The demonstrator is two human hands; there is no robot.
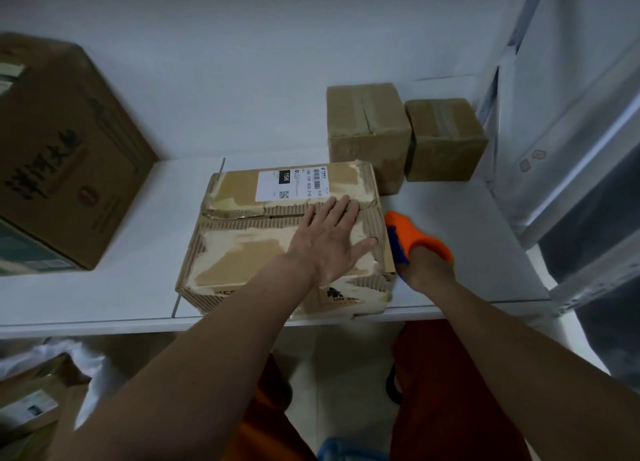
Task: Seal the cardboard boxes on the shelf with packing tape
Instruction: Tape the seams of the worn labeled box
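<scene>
A worn brown cardboard box (277, 239) with torn, peeling surface paper and a white shipping label (291, 183) lies flat at the front of the white shelf (104, 298), its two top flaps meeting along a seam across the middle. The left hand (329, 242) rests open and flat on the top of this box, fingers spread, palm pressing down near the right end of the seam. The right hand (427, 266) is closed around an orange plastic tape dispenser with a blue blade part (408, 239), held against the right side of the box at its upper edge. Whether tape has been laid on the seam cannot be told.

Behind the box, toward the back wall, two small brown cardboard cubes (367, 131) stand side by side, touching, each with tape over its top. On the left of the shelf sits a large brown cardboard carton with dark printed characters (65, 156), well apart from the worn box.
</scene>
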